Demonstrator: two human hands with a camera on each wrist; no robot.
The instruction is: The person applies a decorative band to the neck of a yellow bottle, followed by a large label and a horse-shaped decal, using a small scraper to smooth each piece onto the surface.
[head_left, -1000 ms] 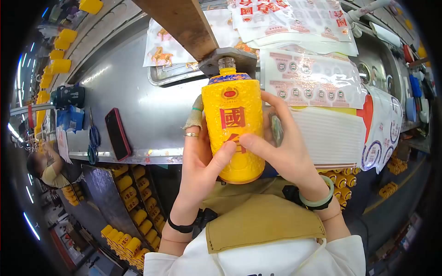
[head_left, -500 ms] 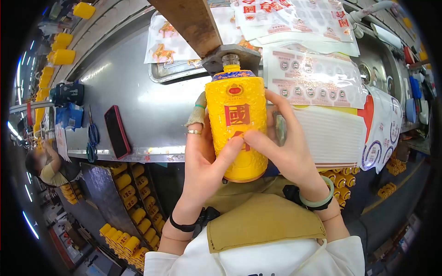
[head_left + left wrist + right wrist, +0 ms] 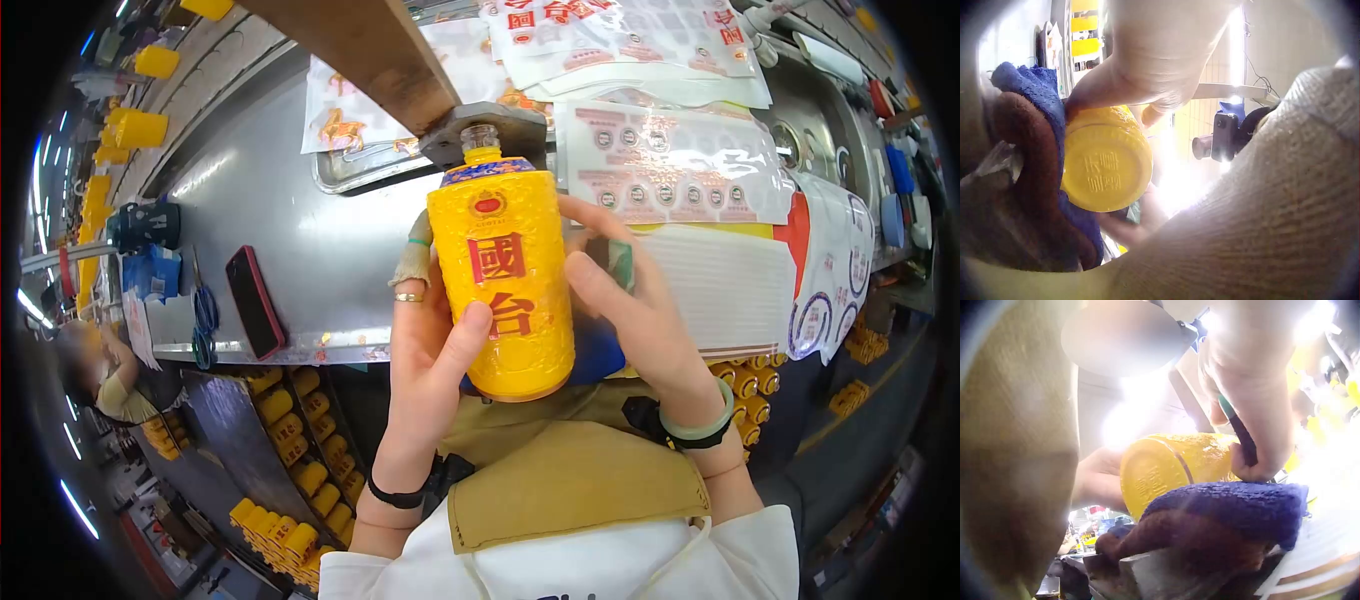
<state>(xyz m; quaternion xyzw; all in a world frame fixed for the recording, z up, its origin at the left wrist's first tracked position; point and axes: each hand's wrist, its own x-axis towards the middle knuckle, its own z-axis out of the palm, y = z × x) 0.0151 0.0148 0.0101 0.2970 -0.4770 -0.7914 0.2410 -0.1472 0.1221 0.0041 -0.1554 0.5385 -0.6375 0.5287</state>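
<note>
A yellow embossed bottle (image 3: 505, 280) with red characters, a blue band and a clear glass neck stands upright in front of my chest. My left hand (image 3: 430, 340) grips its left side, thumb across the front near the lower red character. My right hand (image 3: 630, 300) lies along the bottle's right side, fingers curled toward it, with a small green-edged thing held against the palm. The bottle's round base (image 3: 1107, 164) shows from below in the left wrist view, and also the base (image 3: 1150, 484) in the right wrist view above a blue cloth (image 3: 1229, 509).
A steel worktop (image 3: 290, 230) carries a red-edged phone (image 3: 251, 302), blue scissors (image 3: 204, 312) and sheets of labels (image 3: 670, 165). A wooden beam with a metal bracket (image 3: 480, 125) hangs right over the bottle's neck. Several yellow bottles (image 3: 300, 470) lie in trays below.
My right hand has slid off the bottle's front to its right side, uncovering the lower red character. The left thumb stays on the front. The bottle shifted slightly left.
</note>
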